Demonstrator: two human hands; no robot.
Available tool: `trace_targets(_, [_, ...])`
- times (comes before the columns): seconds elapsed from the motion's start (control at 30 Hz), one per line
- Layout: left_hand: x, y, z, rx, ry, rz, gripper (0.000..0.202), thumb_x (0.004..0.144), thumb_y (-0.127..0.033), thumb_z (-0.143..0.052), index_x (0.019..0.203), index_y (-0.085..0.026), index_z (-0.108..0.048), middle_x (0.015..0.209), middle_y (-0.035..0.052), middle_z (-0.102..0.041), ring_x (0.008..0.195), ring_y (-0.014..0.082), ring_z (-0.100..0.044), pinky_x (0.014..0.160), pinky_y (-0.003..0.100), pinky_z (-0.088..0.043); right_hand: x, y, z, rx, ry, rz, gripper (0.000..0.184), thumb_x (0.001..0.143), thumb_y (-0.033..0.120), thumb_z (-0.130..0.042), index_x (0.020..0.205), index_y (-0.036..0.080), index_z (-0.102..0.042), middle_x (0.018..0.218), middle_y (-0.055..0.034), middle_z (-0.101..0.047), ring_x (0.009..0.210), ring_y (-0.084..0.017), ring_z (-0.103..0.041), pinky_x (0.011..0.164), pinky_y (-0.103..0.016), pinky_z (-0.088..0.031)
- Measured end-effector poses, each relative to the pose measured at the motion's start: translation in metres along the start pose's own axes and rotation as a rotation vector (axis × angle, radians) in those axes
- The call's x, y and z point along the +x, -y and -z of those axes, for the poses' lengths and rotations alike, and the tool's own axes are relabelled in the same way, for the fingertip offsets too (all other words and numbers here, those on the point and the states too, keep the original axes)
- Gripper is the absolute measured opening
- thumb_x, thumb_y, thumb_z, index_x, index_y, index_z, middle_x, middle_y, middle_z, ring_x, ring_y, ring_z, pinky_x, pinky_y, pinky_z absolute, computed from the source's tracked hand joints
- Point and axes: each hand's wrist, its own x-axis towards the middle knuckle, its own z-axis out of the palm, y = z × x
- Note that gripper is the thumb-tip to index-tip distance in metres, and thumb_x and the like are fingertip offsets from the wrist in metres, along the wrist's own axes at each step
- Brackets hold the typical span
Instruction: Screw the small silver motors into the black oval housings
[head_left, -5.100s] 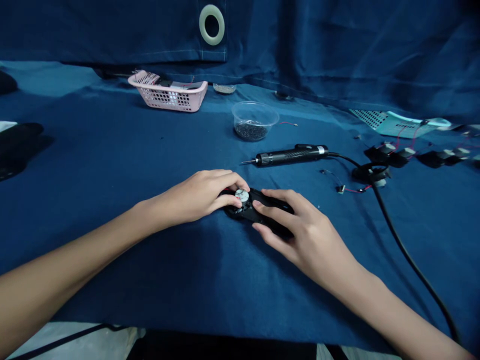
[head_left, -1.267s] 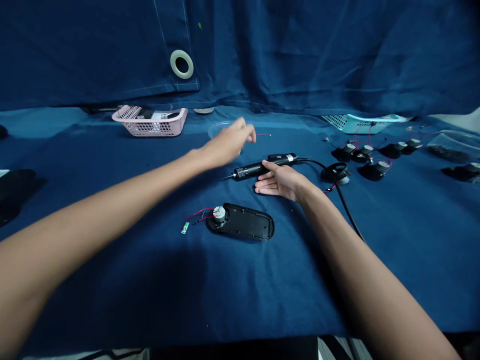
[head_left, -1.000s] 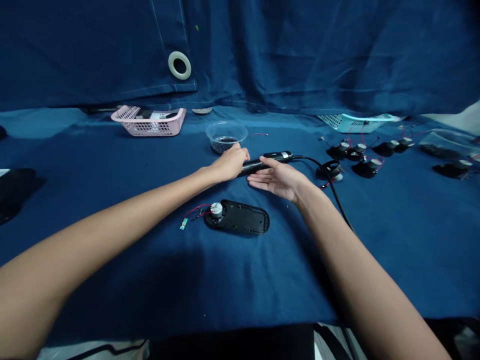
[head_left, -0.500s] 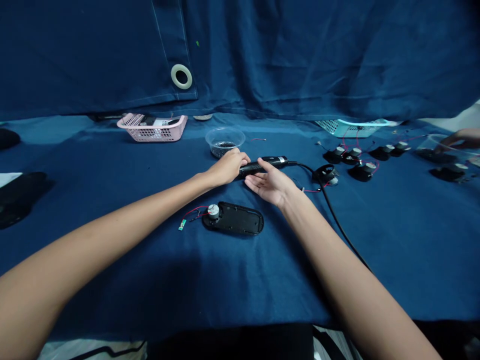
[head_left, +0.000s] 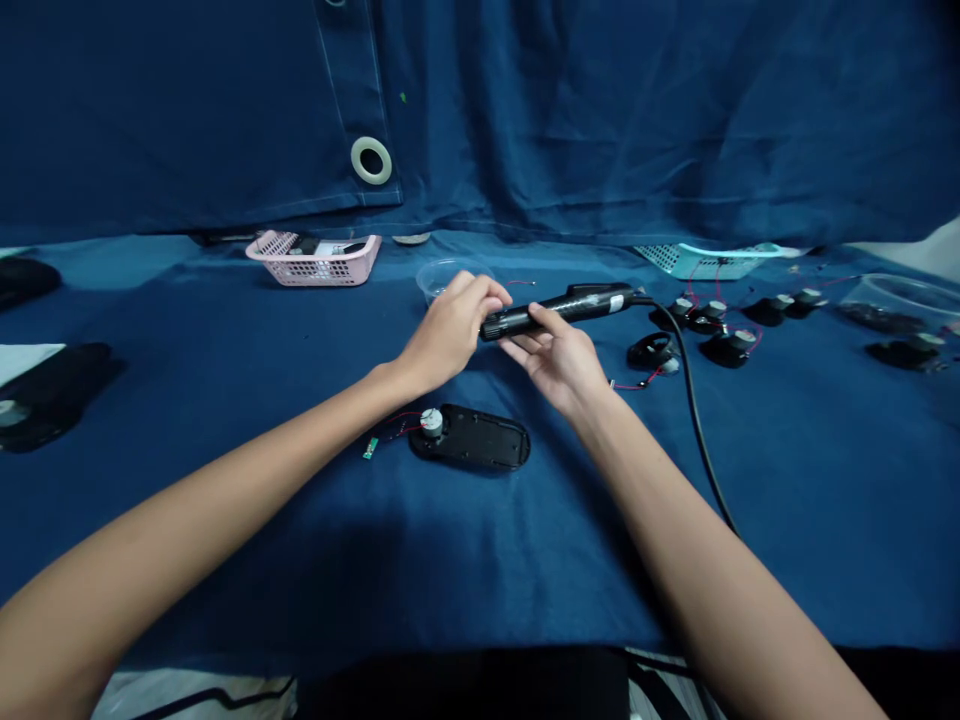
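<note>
My right hand (head_left: 559, 362) is closed around a black corded electric screwdriver (head_left: 577, 305), which lies nearly level with its front end to the left. At that front end my left hand (head_left: 450, 330) has its fingers pinched together; whatever is between them is hidden. Behind the left hand stands a clear plastic bowl (head_left: 435, 272), partly covered by it. Below both hands a black oval housing shell (head_left: 484, 440) rests on the blue cloth. A small round motor (head_left: 431, 422) sits at its left end, with red wires leading to a green circuit board (head_left: 370, 448).
A pink basket (head_left: 322, 265) and a turquoise basket (head_left: 705, 262) stand at the back. Several black parts with motors (head_left: 727, 346) lie to the right, near another clear bowl (head_left: 892, 295). The screwdriver's cord (head_left: 697, 430) runs down across the cloth. Dark parts (head_left: 60, 395) lie at left.
The screwdriver has shifted right with my right hand. My left hand has gone from gripping its body to its front end. Another person's hand has left the bowl at far right.
</note>
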Motion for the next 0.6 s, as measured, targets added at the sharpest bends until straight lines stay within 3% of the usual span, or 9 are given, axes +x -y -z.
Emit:
trace_targets(0.07, [0.002,-0.004,0.017,-0.083,-0.104,0.039,0.026,0.102,-0.022,-0.039,0.100,-0.019,-0.065,0.100,0.0037,-0.062,0.079,0.0126,-0.057,0.081,0.027,-0.047,-0.003,0.006,-0.001,0.013,0.017,0.062,0.008,0.088,0.024,-0.062,0.085,0.019,-0.057,0.083,-0.0012,-0.071,0.087,-0.016,-0.071,0.091,-0.037,-0.060])
trace_targets(0.13, [0.001,-0.007,0.030,-0.212,-0.138,0.103,0.028,0.103,-0.027,-0.040,0.096,-0.019,-0.065,0.088,0.0020,-0.061,0.068,0.0113,-0.055,0.072,0.027,-0.047,-0.006,0.010,-0.001,0.029,0.034,0.127,0.010,0.087,0.027,-0.064,0.087,0.020,-0.057,0.088,-0.0012,-0.071,0.092,-0.016,-0.072,0.093,-0.037,-0.059])
trace_targets(0.27, [-0.008,-0.009,0.042,-0.544,-0.180,0.252,0.028,0.103,-0.026,-0.041,0.085,-0.018,-0.061,0.065,-0.0009,-0.043,0.063,0.0115,-0.050,0.067,0.026,-0.049,-0.012,0.015,-0.004,0.077,0.070,0.252,0.013,0.085,0.030,-0.066,0.086,0.021,-0.057,0.085,-0.0005,-0.069,0.094,-0.017,-0.071,0.094,-0.038,-0.059])
trace_targets(0.37, [-0.023,-0.008,0.041,-0.766,-0.147,0.393,0.029,0.102,-0.021,-0.041,0.078,-0.018,-0.056,0.068,-0.0014,-0.039,0.061,0.0090,-0.046,0.071,0.025,-0.053,-0.016,0.014,-0.007,0.078,0.099,0.293,0.015,0.085,0.031,-0.067,0.085,0.020,-0.057,0.086,-0.0008,-0.069,0.095,-0.017,-0.071,0.095,-0.040,-0.059])
trace_targets(0.53, [-0.046,0.004,0.038,-1.108,0.014,0.617,0.029,0.103,-0.024,-0.043,0.076,-0.017,-0.050,0.071,-0.0030,-0.035,0.056,0.0058,-0.038,0.080,0.028,-0.058,-0.021,0.012,-0.011,0.041,0.088,0.300,0.015,0.085,0.030,-0.067,0.085,0.020,-0.056,0.090,-0.0022,-0.070,0.096,-0.018,-0.072,0.095,-0.040,-0.059])
trace_targets(0.6, [-0.051,0.012,0.039,-1.148,-0.001,0.660,0.028,0.101,-0.028,-0.048,0.076,-0.016,-0.052,0.068,-0.0038,-0.035,0.054,0.0056,-0.037,0.077,0.029,-0.059,-0.021,0.011,-0.012,0.041,0.085,0.288,0.015,0.085,0.030,-0.067,0.086,0.020,-0.056,0.093,-0.0039,-0.071,0.098,-0.019,-0.072,0.096,-0.041,-0.059])
